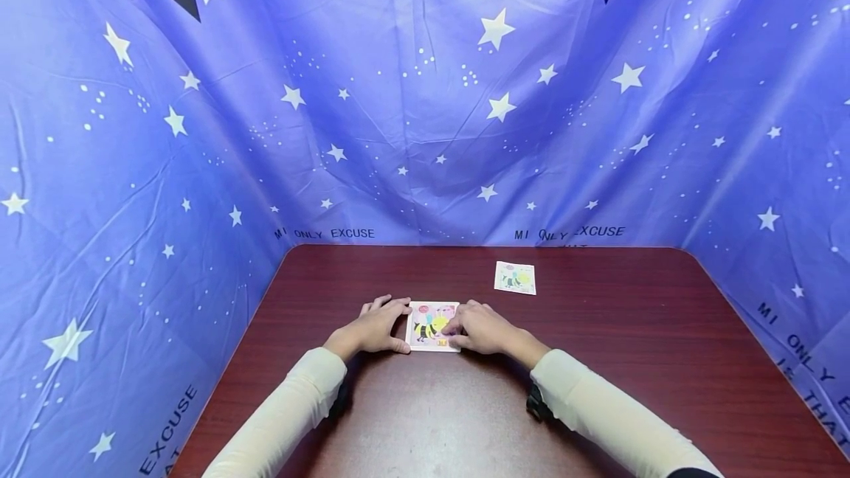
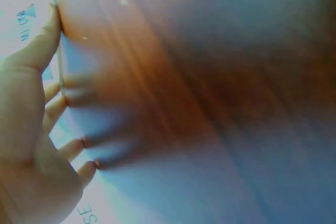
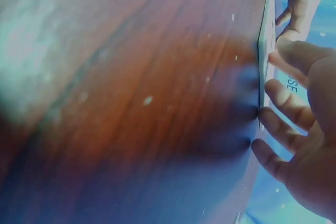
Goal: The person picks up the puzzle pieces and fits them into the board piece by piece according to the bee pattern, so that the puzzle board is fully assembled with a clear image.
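Note:
A flat square picture board [image 1: 433, 346] with a white border and a yellow-and-black bee lies on the table. My left hand [image 1: 373, 327] rests at its left side, thumb near the lower corner and index finger near the upper one. In the left wrist view that thumb [image 2: 44, 38] lies along the board's edge, the other fingers spread on the tabletop. My right hand [image 1: 488, 327] is at the right side, its index finger over the bee's face and its thumb near the lower corner. Several right fingertips [image 3: 270, 116] reach down beside the board's edge in the right wrist view.
A smaller white card [image 1: 515, 278] with a paler bee picture lies farther back, to the right. The dark red wooden table [image 1: 598, 330] has rounded far corners. Blue star-printed cloth [image 1: 425, 131] surrounds its back and sides.

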{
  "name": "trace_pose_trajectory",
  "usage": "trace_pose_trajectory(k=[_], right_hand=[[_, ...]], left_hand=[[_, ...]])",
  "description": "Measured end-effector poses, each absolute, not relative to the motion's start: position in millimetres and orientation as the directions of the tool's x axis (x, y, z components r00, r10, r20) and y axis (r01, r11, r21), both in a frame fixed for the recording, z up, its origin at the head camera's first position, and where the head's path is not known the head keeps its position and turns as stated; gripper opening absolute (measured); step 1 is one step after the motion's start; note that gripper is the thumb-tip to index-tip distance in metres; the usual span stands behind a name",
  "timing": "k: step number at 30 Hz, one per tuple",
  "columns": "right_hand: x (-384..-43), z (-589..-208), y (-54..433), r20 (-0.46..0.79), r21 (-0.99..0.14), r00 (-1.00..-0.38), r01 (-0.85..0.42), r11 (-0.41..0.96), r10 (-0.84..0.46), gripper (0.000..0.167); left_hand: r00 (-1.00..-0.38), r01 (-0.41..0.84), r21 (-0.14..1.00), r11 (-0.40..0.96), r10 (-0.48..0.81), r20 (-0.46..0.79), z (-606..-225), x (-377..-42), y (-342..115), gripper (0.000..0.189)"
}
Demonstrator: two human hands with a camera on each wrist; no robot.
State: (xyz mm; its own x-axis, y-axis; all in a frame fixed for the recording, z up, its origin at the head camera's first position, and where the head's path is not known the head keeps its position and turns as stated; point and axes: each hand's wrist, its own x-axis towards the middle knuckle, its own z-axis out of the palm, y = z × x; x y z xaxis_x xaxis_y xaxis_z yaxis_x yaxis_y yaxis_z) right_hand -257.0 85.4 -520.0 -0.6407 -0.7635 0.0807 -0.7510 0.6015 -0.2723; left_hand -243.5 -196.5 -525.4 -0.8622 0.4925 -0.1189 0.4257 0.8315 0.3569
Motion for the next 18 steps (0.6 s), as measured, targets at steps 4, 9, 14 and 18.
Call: trace_pose_trajectory(k=[4,9,14,18], right_hand=[[-257.3,-518.2,90.7,0.075,-0.271,-0.624,-0.764,0.586,-0.778,0.024],[-258.6,-512.4,96.0,0.099,-0.275,-0.621,-0.768,0.579,-0.777,0.024],[-258.9,-501.2,98.7,0.122,-0.296,-0.628,-0.762,0.576,-0.768,0.026],[-260.0,-491.3,104.4,0.139,-0.302,-0.638,-0.756,0.581,-0.758,0.033]], left_hand=[[-0.855,0.435,0.336,0.835,0.5,-0.136,-522.7,-244.6,-193.9,0.082],[-0.854,0.433,0.322,0.842,0.497,-0.151,-520.1,-246.3,-191.9,0.082],[-0.852,0.438,0.315,0.842,0.5,-0.153,-518.8,-246.4,-192.3,0.083],[-0.852,0.447,0.314,0.838,0.506,-0.137,-515.3,-245.8,-193.5,0.088]])
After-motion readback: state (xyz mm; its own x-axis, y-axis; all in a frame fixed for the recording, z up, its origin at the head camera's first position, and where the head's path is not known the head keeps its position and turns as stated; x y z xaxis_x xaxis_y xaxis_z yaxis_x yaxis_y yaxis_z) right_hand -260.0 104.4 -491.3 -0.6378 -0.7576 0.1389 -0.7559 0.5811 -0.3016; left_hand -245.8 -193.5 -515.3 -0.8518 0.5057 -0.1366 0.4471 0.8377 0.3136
